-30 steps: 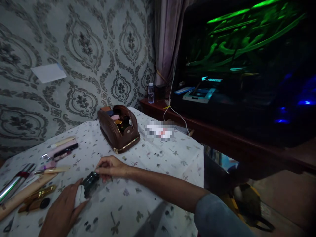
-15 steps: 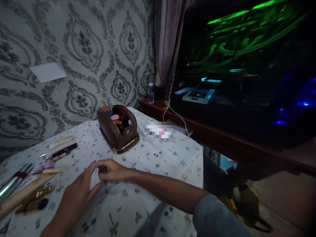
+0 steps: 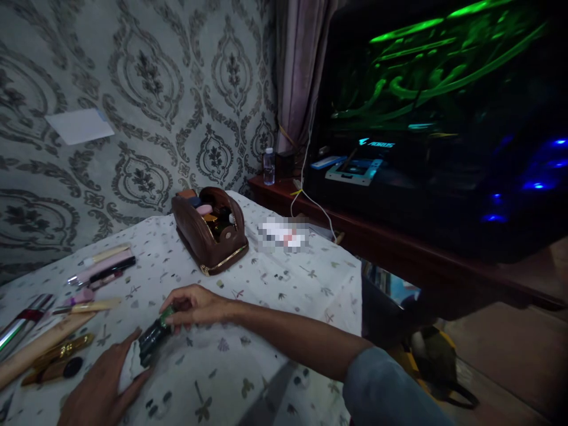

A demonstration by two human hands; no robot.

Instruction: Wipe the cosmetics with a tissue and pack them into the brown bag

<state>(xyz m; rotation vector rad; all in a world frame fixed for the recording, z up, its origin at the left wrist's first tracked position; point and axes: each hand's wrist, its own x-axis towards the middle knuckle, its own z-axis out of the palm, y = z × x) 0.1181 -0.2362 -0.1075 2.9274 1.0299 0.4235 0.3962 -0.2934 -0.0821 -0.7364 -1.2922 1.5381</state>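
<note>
A small dark green bottle (image 3: 153,342) lies slanted between my hands above the table. My right hand (image 3: 195,305) pinches its upper end between thumb and fingers. Around the lower end my left hand (image 3: 104,376) holds a crumpled white tissue (image 3: 131,364), which hides that part of the bottle. Left of my hands are a gold tube (image 3: 66,349), an amber piece with a black cap (image 3: 55,371) and a brush (image 3: 91,306). Beyond my right hand stands an unzipped brown cosmetic bag (image 3: 210,239) with several items inside.
A patterned white cloth (image 3: 248,361) covers the table. Further left lie a pink tube (image 3: 104,266) and shiny tubes (image 3: 22,325). A clear bottle (image 3: 268,168) stands on the dark red desk beside a lit computer case (image 3: 421,148). A white cable (image 3: 317,207) hangs there.
The green bottle has come into sight from within the white tissue. My left hand has moved down and left with the tissue, while my right hand has stayed nearly in place.
</note>
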